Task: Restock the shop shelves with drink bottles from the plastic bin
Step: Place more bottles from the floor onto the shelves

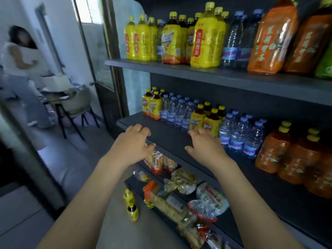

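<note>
Head view is showing the shelving [233,83] filling the right of the frame, with the middle shelf [170,135] lying directly under both hands. The bin is not appearing in view, so its position cannot be told. Orange bottles [274,150], water bottles [237,137] and yellow bottles [212,121] are standing upright in tight rows along the back and right of the middle shelf. Its front left part is lying bare. Snack packs [185,180] are lying on the shelf below.

Hazards:
- The rows are standing close together just beyond the fingertips. A hasty reach, or a bottle pushed in at an angle, is likely to be toppling the front ones onto the snack packs.
- Two floor bottles [128,196] are sitting near the base of the shelving. A step toward the shelf is risking knocking them over.

The left hand [133,141] and right hand [203,144] are hovering palm down and apart over the front of the middle shelf. Both are showing loosely curled fingers and are gripping nothing. The right fingertips are lying just beside the yellow bottles. Whether any fingertip is touching the shelf cannot be told.
</note>
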The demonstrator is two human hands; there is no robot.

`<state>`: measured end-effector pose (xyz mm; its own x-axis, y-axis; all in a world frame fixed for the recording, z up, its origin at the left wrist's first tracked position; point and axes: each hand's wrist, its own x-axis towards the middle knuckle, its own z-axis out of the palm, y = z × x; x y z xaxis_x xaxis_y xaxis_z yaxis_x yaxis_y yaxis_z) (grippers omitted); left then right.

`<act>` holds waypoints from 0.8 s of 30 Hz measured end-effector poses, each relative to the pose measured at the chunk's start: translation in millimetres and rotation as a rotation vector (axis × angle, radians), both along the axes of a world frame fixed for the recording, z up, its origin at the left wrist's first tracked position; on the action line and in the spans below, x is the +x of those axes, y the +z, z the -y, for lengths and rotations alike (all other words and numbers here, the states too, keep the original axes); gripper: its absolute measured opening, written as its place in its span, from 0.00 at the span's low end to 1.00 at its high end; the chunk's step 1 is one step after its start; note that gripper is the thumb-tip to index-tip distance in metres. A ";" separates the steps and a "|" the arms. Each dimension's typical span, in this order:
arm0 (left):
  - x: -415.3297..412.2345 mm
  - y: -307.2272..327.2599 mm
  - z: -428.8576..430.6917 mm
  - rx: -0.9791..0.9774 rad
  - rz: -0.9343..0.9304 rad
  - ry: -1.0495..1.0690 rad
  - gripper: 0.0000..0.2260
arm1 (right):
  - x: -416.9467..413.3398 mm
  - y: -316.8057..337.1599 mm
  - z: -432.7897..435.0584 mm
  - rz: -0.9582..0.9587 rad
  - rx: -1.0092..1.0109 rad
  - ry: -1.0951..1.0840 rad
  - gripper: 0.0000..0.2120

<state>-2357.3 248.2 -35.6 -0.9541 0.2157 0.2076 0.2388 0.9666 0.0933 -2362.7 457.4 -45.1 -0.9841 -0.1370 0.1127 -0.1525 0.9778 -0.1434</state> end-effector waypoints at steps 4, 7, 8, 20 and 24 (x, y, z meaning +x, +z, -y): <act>9.9 -10.6 42.7 -0.007 0.022 0.087 0.21 | -7.0 -8.6 46.8 0.016 -0.002 0.070 0.25; 9.7 -22.3 81.6 0.011 0.021 0.139 0.21 | -18.6 -17.9 88.1 0.050 0.017 0.110 0.24; 7.9 -26.3 95.2 0.026 0.017 0.154 0.21 | -23.8 -20.9 102.3 0.055 0.021 0.121 0.24; -42.0 -78.2 260.3 0.053 0.096 0.270 0.21 | -94.9 -68.3 261.1 0.095 0.021 0.149 0.25; -63.6 -100.9 280.8 0.044 0.166 0.280 0.22 | -115.2 -94.2 286.6 0.108 0.024 0.145 0.25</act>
<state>-2420.9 -32.6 -136.5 -0.9967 -0.0654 0.0476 -0.0575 0.9868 0.1515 -2477.9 170.8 -139.3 -0.9601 -0.2795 0.0020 -0.2769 0.9501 -0.1439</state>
